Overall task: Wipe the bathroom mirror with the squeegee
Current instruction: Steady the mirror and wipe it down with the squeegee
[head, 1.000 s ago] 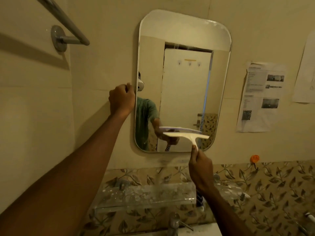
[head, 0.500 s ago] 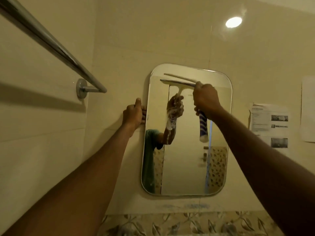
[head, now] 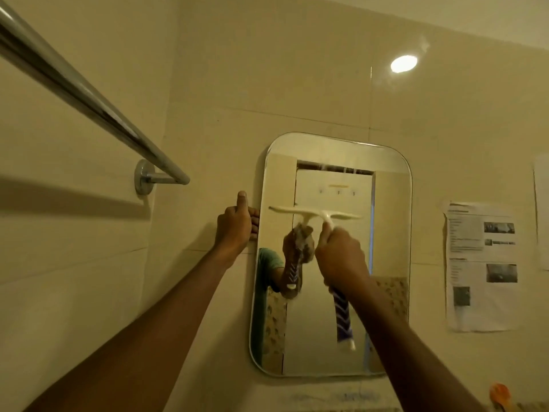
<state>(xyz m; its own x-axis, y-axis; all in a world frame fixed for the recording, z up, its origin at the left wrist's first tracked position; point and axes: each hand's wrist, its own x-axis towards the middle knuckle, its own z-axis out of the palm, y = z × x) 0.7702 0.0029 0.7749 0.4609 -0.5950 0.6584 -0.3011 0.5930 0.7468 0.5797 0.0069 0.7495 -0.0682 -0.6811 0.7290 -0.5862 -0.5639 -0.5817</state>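
A rounded rectangular mirror [head: 392, 233] hangs on the tiled wall. My right hand [head: 340, 257] grips the handle of a squeegee [head: 341, 216] with a white blade and a blue-and-white patterned handle. The blade lies level against the glass in the upper half of the mirror. My left hand [head: 234, 226] holds the mirror's left edge, thumb pointing up, fingers curled round the rim. The glass reflects the hand, the squeegee and a door.
A chrome towel bar [head: 89, 96] juts out from the wall at upper left, close to my left arm. Printed paper sheets [head: 481, 266] are stuck on the wall right of the mirror. An orange hook [head: 500, 395] sits at lower right.
The squeegee went from the mirror's bottom to its top, and has now slid down from the top edge to the upper-middle of the glass. My left hand has stayed on the mirror's edge.
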